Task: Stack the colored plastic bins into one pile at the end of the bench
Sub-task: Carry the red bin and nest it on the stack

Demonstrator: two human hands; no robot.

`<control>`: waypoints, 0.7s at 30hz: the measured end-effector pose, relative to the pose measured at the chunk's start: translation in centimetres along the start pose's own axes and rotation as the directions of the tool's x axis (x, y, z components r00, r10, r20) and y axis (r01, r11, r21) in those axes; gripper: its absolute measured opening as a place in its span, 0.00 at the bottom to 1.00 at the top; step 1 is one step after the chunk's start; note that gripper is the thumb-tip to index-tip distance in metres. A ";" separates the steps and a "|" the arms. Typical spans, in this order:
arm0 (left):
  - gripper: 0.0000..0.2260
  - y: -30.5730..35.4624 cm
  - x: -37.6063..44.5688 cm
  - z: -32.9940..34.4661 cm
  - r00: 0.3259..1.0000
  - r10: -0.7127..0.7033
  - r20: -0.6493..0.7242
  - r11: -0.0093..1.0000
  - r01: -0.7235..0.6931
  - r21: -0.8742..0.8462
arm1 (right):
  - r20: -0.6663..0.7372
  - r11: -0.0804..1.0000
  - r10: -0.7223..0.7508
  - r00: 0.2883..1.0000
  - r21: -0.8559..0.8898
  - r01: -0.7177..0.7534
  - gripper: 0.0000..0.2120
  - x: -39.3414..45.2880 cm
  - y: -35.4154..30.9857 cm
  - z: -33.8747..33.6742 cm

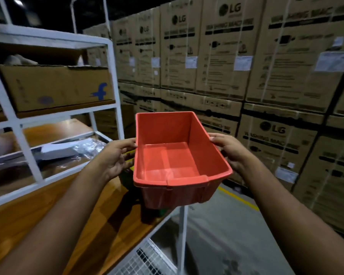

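An empty red plastic bin [173, 157] is held in the air over the far end of the wooden bench [72, 211]. My left hand [117, 155] grips its left rim and my right hand [226, 149] grips its right rim. A bit of a green bin [127, 179] shows just under the red one, on the bench; most of it is hidden.
A white metal shelf frame [111, 76] stands on the bench at the left, with a cardboard box [56, 86] and plastic-wrapped items [68, 151] on it. Stacked cartons [246, 66] wall off the right. A wire mesh shelf [147, 259] lies below the bench end.
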State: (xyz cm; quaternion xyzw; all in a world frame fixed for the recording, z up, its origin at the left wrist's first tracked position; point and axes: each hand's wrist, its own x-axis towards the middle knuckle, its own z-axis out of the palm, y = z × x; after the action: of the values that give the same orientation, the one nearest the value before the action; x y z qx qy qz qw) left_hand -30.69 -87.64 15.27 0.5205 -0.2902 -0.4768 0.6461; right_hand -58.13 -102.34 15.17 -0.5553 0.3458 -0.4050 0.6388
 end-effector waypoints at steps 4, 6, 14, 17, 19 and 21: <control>0.11 0.8 2.5 -0.5 0.992 0.062 -0.106 0.998 -0.064 -0.014 | 0.099 0.999 0.042 0.994 -0.016 -0.040 0.14 6.8 -0.3 1.3; 0.11 0.7 3.7 -0.7 0.983 0.082 -0.166 0.996 -0.085 -0.011 | 0.163 0.998 0.060 0.985 0.005 -0.061 0.13 9.9 -0.4 2.1; 0.13 -0.3 6.6 -0.3 0.930 0.125 -0.345 0.988 -0.148 -0.041 | 0.425 0.995 0.100 0.900 -0.055 -0.085 0.13 20.4 0.9 3.4; 0.13 -1.3 7.5 0.3 0.907 0.129 -0.402 0.986 -0.159 -0.044 | 0.488 0.992 0.129 0.863 -0.061 -0.113 0.12 22.7 1.2 3.0; 0.15 -2.1 7.8 0.5 0.895 0.127 -0.427 0.985 -0.163 -0.048 | 0.512 0.988 0.151 0.846 -0.062 -0.139 0.12 23.7 1.6 2.8; 0.16 -2.9 8.0 0.8 0.881 0.118 -0.459 0.985 -0.164 -0.061 | 0.535 0.985 0.172 0.827 -0.089 -0.148 0.12 24.5 2.2 2.5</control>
State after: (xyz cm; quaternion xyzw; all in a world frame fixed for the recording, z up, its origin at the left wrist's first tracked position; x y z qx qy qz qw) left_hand -29.28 -95.29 11.75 0.5625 -0.1449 -0.3077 0.7536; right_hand -45.00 -123.25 13.56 -0.6297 0.2058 -0.1694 0.7297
